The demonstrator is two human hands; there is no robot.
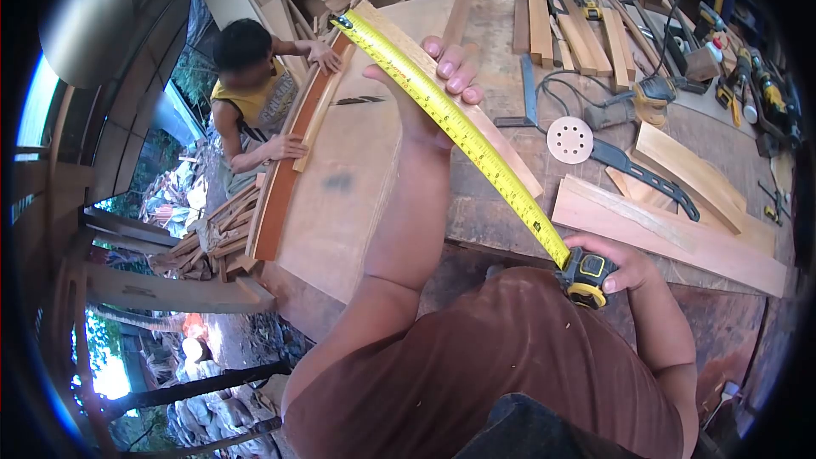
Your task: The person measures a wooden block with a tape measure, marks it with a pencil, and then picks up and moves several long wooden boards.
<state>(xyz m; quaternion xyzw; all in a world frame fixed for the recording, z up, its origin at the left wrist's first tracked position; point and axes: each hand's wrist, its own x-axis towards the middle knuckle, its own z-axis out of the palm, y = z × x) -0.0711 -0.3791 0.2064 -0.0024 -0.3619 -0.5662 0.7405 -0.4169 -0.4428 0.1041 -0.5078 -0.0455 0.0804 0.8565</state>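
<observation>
A yellow tape measure blade (463, 138) runs diagonally over a narrow wooden strip (510, 157), its hooked end at the strip's upper left end. My left hand (433, 89) wraps round the strip near its upper part, with fingertips over the far edge and the blade lying across the hand. Lower right, my right hand (616, 262) is closed on the black and yellow tape measure case (586, 276), from which the blade extends.
Across the workbench (497, 204), a co-worker (246, 93) rests both hands on a long board (297, 161). At right lie wooden boards (663, 234), a sander (650, 100), a sanding disc (569, 139), a metal square (529, 93) and several drills.
</observation>
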